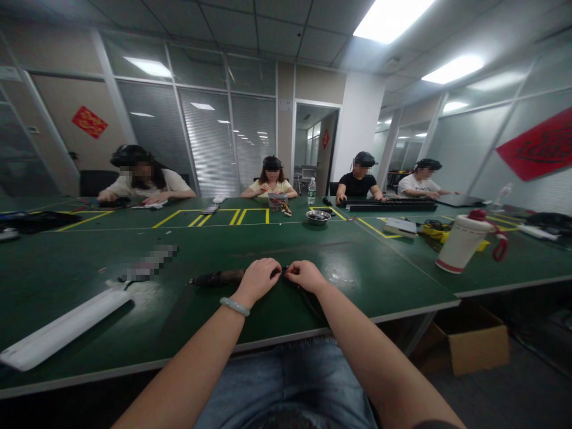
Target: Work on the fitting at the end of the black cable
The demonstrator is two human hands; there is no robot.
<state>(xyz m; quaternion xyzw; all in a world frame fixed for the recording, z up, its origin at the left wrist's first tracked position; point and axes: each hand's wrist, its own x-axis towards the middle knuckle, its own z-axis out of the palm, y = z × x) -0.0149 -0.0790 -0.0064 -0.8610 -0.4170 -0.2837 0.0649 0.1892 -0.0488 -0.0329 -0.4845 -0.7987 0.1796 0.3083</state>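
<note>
A dark electric screwdriver (218, 277) lies along the green table in front of me, its narrow tip pointing left. My left hand (261, 279), with a pale bangle on the wrist, is closed around its rear end. Close beside it, my right hand (307, 275) pinches the black cable (313, 302) near where it meets the tool. The fingertips of both hands almost meet, and they partly hide the joint between tool and cable. From the right hand the cable curves down toward the table's near edge.
A long white power strip (67, 328) lies at left, with a blurred device (149, 265) beyond it. Farther off are a metal bowl (318, 217), a water bottle (311, 190) and a white tumbler (462, 243). Several people sit opposite. A cardboard box (478, 348) stands below right.
</note>
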